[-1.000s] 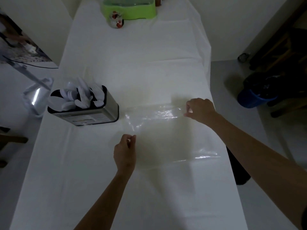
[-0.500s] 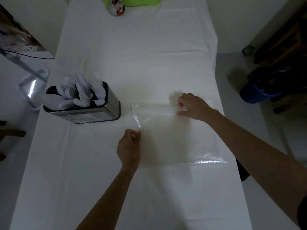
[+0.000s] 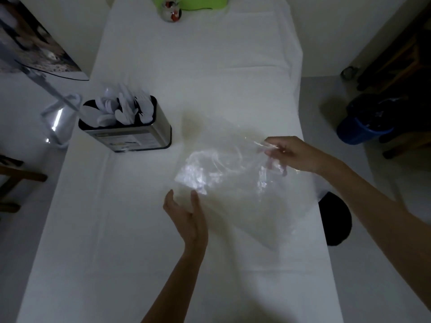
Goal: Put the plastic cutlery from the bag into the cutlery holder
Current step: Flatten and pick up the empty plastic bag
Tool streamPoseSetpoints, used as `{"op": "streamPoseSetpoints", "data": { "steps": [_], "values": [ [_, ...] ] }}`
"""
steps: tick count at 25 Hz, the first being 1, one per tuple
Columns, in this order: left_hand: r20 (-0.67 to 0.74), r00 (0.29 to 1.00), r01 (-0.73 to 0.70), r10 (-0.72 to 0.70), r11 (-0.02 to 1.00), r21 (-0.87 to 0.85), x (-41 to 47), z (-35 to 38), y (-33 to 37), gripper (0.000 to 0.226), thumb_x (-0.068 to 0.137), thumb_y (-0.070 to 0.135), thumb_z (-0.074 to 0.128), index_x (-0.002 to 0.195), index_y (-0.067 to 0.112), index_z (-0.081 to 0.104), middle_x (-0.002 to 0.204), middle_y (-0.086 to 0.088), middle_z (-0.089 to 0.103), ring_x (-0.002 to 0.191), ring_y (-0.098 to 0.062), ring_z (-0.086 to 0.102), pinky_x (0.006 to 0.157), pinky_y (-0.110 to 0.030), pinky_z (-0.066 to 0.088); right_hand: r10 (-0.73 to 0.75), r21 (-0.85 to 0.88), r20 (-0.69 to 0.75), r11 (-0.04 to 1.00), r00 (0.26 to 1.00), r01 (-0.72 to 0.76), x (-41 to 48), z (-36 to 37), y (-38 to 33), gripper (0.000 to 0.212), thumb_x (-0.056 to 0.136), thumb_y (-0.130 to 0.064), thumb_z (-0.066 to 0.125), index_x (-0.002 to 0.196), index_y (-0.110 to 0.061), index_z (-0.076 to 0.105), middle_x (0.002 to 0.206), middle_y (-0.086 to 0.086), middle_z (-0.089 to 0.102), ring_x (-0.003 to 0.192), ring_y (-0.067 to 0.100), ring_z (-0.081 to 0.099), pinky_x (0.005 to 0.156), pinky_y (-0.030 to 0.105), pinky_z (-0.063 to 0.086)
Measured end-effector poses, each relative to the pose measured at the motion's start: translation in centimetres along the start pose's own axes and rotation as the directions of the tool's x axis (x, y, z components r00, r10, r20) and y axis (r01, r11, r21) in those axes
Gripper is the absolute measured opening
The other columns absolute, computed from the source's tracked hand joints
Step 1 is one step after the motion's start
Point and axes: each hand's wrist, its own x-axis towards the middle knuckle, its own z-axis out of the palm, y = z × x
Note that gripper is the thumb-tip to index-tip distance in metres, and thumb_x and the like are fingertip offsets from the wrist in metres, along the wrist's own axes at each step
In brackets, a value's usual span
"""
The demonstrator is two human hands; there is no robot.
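Observation:
A clear plastic bag (image 3: 238,178) hangs crumpled just above the white table, with no cutlery visible inside it. My right hand (image 3: 286,155) pinches its upper right edge and lifts it. My left hand (image 3: 186,213) is beside the bag's lower left corner with fingers spread, holding nothing. The metal cutlery holder (image 3: 130,131) stands on the table to the left. White plastic cutlery (image 3: 123,106) sticks out of its top.
The white table (image 3: 210,66) runs away from me. A small red-and-silver object (image 3: 172,10) and a green item (image 3: 189,2) stand at its far end. A blue bin (image 3: 363,127) is on the floor to the right, and a dark round object (image 3: 335,220) by the table's right edge.
The bag lay flat between both pinching hands; now my right hand has lifted and crumpled it, and my left hand has let go and opened.

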Motion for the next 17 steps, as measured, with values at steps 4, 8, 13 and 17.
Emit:
{"op": "streamPoseSetpoints", "data": {
  "steps": [4,8,13,17],
  "values": [
    [0.258,0.941,0.275,-0.220,0.940,-0.202,-3.3,1.7,1.7,0.058,0.095,0.040,0.046,0.142,0.012,0.029,0.136,-0.005,0.047,0.112,-0.023,0.056,0.091,-0.032,0.046,0.086,0.373,-0.147,0.927,0.985,-0.025,-4.7,0.3,-0.2,0.017,0.098,-0.015,0.046,0.106,-0.011,0.060,0.068,-0.001,0.070,0.036,0.010,0.053,0.037,0.016,0.030],
    [0.527,0.797,0.467,-0.294,0.854,-0.230,-5.0,2.7,2.6,0.050,0.091,0.042,0.054,0.128,0.008,0.048,0.100,-0.008,0.071,0.074,-0.023,0.070,0.071,-0.033,0.057,0.187,0.500,-0.312,0.866,0.931,-0.007,-8.9,1.9,1.0,0.017,0.099,-0.017,0.045,0.101,-0.023,0.061,0.067,-0.003,0.070,0.036,0.008,0.051,0.038,0.018,0.026],
    [0.463,0.883,0.193,-0.082,0.961,-0.199,-7.0,2.8,2.5,0.013,0.089,0.017,0.062,0.097,0.006,0.061,0.065,-0.008,0.062,0.037,-0.010,0.057,0.037,-0.018,0.044,0.385,0.590,-0.471,0.807,0.794,-0.042,-14.4,4.7,2.3,0.019,0.098,-0.017,0.045,0.108,-0.009,0.058,0.063,-0.001,0.065,0.036,0.010,0.049,0.041,0.022,0.035],
    [0.515,0.855,0.043,0.063,0.981,-0.191,-8.7,3.4,2.2,0.008,0.084,0.010,0.067,0.084,0.012,0.059,0.061,-0.011,0.060,0.034,-0.012,0.054,0.034,-0.017,0.037,0.526,0.581,-0.599,0.804,0.604,-0.125,-18.6,7.4,2.4,0.021,0.097,-0.019,0.050,0.076,-0.016,0.051,0.047,-0.012,0.055,0.035,0.004,0.043,0.040,0.016,0.036]
  ]
}}
